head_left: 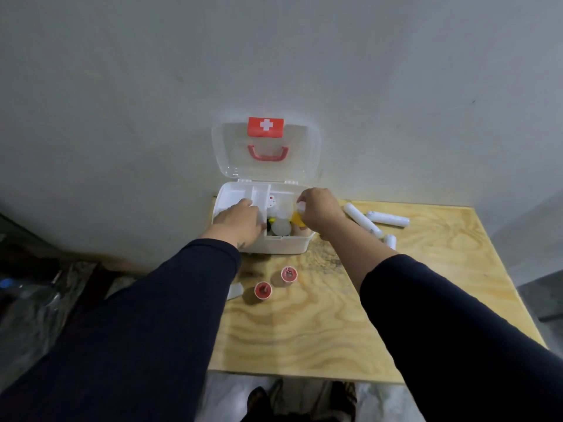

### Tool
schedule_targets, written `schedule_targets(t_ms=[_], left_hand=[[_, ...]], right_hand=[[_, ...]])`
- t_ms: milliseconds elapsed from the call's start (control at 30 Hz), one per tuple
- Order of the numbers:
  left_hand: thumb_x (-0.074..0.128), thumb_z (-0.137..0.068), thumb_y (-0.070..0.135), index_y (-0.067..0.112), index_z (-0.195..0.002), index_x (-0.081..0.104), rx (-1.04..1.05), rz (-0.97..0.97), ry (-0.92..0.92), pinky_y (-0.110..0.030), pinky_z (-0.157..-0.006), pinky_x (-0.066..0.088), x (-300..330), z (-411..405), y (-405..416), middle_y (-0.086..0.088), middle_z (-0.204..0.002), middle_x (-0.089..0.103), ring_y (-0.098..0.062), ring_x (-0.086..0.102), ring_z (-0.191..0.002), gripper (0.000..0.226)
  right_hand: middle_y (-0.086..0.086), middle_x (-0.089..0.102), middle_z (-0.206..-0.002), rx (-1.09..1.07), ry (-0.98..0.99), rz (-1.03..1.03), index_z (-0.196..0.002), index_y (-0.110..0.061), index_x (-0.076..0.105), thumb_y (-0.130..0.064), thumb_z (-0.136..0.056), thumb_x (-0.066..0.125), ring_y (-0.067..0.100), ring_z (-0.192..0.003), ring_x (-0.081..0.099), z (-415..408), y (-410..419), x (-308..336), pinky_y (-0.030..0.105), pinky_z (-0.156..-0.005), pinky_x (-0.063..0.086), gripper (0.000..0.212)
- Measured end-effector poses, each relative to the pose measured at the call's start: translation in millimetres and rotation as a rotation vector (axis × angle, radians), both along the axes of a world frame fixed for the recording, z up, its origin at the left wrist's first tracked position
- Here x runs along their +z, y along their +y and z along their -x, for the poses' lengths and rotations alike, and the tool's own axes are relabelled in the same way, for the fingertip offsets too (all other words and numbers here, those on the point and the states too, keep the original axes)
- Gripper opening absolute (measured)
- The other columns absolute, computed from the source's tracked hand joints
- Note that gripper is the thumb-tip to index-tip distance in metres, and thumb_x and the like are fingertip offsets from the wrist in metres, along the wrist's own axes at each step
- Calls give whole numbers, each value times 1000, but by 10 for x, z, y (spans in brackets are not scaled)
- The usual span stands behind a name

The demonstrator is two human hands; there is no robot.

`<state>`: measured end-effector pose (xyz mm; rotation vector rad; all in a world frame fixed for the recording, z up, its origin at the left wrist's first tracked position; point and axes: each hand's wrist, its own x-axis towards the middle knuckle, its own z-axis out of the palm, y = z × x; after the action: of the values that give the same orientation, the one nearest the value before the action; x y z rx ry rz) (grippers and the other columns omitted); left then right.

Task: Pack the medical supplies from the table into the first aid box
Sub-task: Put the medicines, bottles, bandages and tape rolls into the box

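Note:
The white first aid box (288,243) stands open at the table's far edge, its clear lid (304,153) with red handle leaning against the wall. My left hand (239,219) rests on the box's white inner tray (240,193), gripping its edge. My right hand (318,210) is over the box's right side, shut on a small bottle with a white cap and yellow body (299,213). Inside lie a round white lid (281,227) and other items. Two red-topped tape rolls (263,290) (288,274) sit in front of the box. White bandage rolls (362,220) (387,218) lie to its right.
The plywood table (365,315) stands against a grey wall. A small white piece (235,290) lies at the table's left edge under my left sleeve. Another white roll (390,240) sits beside my right forearm. My shoes (259,400) show below the front edge.

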<state>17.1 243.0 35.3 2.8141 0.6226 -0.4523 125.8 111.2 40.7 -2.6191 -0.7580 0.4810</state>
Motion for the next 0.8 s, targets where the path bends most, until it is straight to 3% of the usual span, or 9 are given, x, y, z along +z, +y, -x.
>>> schedule_targets(t_ms=[200, 400, 600, 800], left_hand=[[42, -100, 35, 14, -135, 51, -21, -55, 18, -39, -88, 45, 89, -52, 16, -7, -143, 44, -32, 52, -122, 42], [42, -99, 31, 20, -138, 50, -46, 10, -76, -39, -99, 43, 418, -417, -103, -4, -144, 50, -29, 50, -128, 41], [41, -99, 26, 21, -138, 52, -152, 95, -117, -36, -103, 43, 483, -862, -620, -2, -144, 51, -27, 50, -129, 41], [43, -98, 29, 25, -137, 52, -214, 117, -61, -35, -96, 45, 280, -1205, -1036, -2, -139, 55, -26, 54, -124, 40]], right_hand=[[10, 57, -133, 31, 24, 6, -131, -11, 56, -3, -88, 53, 26, -122, 54, -27, -13, 62, 29, -94, 46, 43], [12, 59, -128, -120, 43, -110, -129, -12, 57, 6, -84, 51, 25, -112, 59, -236, -305, 225, 26, -80, 48, 49], [9, 60, -128, -192, -18, -34, -127, -15, 59, 5, -85, 48, 24, -117, 56, -502, -740, 268, 29, -93, 48, 48], [7, 60, -128, -209, -18, 66, -125, -17, 61, -1, -87, 51, 22, -117, 56, -790, -1151, 102, 28, -90, 48, 42]])
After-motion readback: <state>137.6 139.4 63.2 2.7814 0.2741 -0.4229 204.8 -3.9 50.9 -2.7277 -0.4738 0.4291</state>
